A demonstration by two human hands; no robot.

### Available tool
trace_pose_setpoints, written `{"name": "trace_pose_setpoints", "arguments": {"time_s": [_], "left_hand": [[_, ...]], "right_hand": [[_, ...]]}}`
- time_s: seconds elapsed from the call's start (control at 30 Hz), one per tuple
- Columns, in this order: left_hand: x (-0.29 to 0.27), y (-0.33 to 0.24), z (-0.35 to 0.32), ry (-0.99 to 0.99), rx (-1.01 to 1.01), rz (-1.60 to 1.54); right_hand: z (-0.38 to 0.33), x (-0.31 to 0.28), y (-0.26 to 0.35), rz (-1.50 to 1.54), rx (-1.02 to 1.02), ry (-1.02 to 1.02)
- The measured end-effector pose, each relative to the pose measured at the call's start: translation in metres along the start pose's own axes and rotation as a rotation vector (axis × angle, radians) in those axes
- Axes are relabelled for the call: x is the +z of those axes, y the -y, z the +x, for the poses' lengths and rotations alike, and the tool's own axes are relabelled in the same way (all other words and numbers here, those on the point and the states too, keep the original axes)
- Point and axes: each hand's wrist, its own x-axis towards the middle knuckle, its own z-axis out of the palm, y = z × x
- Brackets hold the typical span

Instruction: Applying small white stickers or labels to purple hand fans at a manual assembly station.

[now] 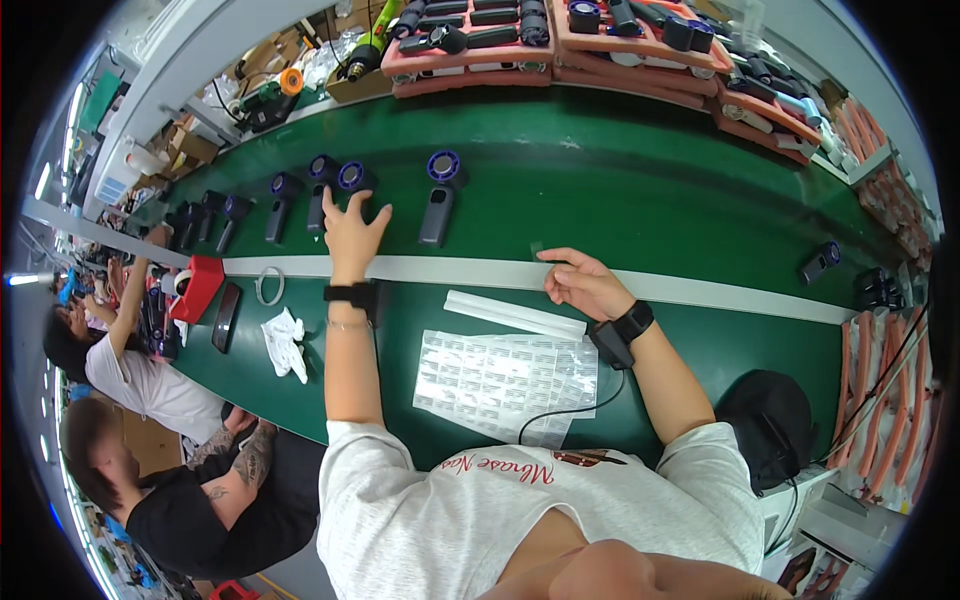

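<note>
My left hand [356, 232] is open, fingers spread, over the far side of the green bench. Its fingertips are at two grey handheld fans with purple rings, a left fan [317, 208] and a right fan [354, 177]; whether they touch is unclear. Another handheld fan [437, 205] lies just right of this hand. My right hand [585, 285] is above the pale strip across the bench, with a small clear sticker [537, 249] at its index fingertip and the other fingers curled. Nearer me lies a sheet of clear labels [500, 380] beneath folded white strips [515, 314].
More fans [277, 210] line the left. A red tape dispenser [200, 288], black case [226, 318], clear ring [269, 286] and crumpled white cloth [285, 343] lie left. Pink foam trays [470, 62] stand behind. A black bag [768, 420] sits right; two people work at left.
</note>
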Motion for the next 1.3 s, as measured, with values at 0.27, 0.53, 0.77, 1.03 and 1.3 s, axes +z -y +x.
{"name": "trace_pose_setpoints", "arguments": {"time_s": [0.27,0.53,0.77,1.03,1.3], "left_hand": [[0.044,-0.036,0.038,0.342,-0.231,0.030],[0.071,-0.085,0.009,0.354,0.136,0.123],[0.048,-0.079,-0.005,0.484,0.068,-0.917],[-0.078,-0.139,-0.074,0.439,0.092,-2.419],[-0.088,-0.139,-0.090,0.347,0.297,-2.506]], "right_hand": [[0.000,-0.008,-0.004,0.011,0.009,-0.022],[0.001,-0.002,0.000,-0.005,0.017,-0.008],[-0.009,0.046,0.037,-0.190,-0.124,-0.131],[-0.008,0.165,0.078,-0.234,-0.500,-0.070],[-0.010,0.191,0.063,-0.270,-0.500,-0.167]]}}
